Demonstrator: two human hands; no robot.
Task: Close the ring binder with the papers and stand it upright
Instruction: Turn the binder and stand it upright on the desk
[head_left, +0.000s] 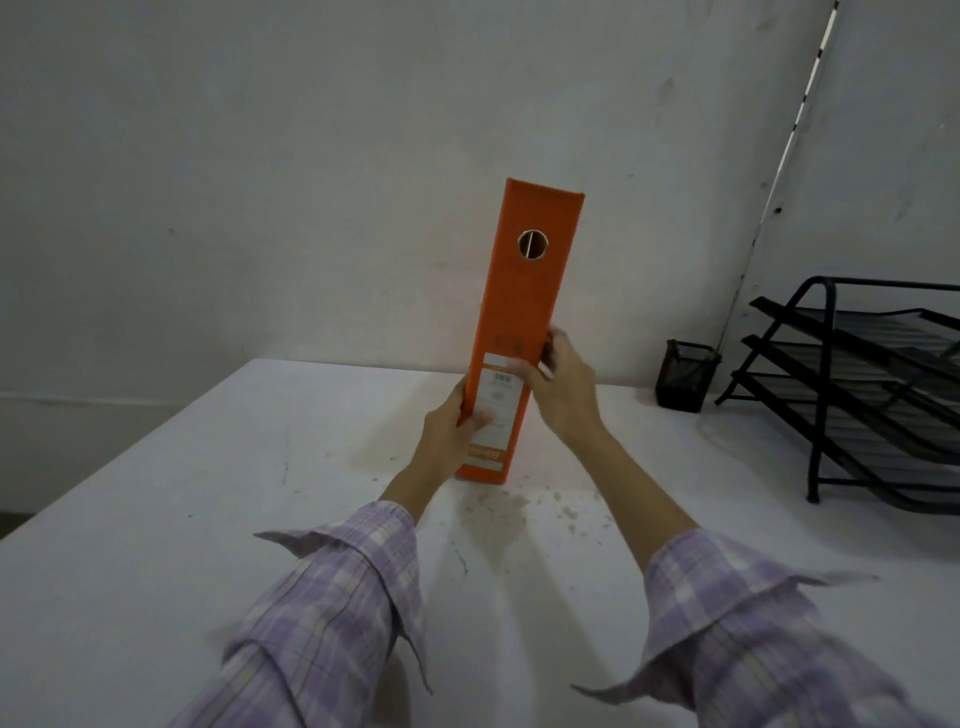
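Note:
The orange ring binder (524, 306) stands on end on the white table (208, 493), closed, its spine facing me with a round finger hole near the top and a white label low down. It leans slightly to the right at its top. My left hand (449, 434) grips its lower left edge, thumb across the label. My right hand (563, 387) clasps its right edge a bit higher, fingers wrapped behind. The papers inside are hidden.
A black mesh pen cup (685, 376) stands at the back right against the wall. A black tiered wire letter tray (872, 395) fills the right edge. Brownish stains mark the tabletop in front of the binder.

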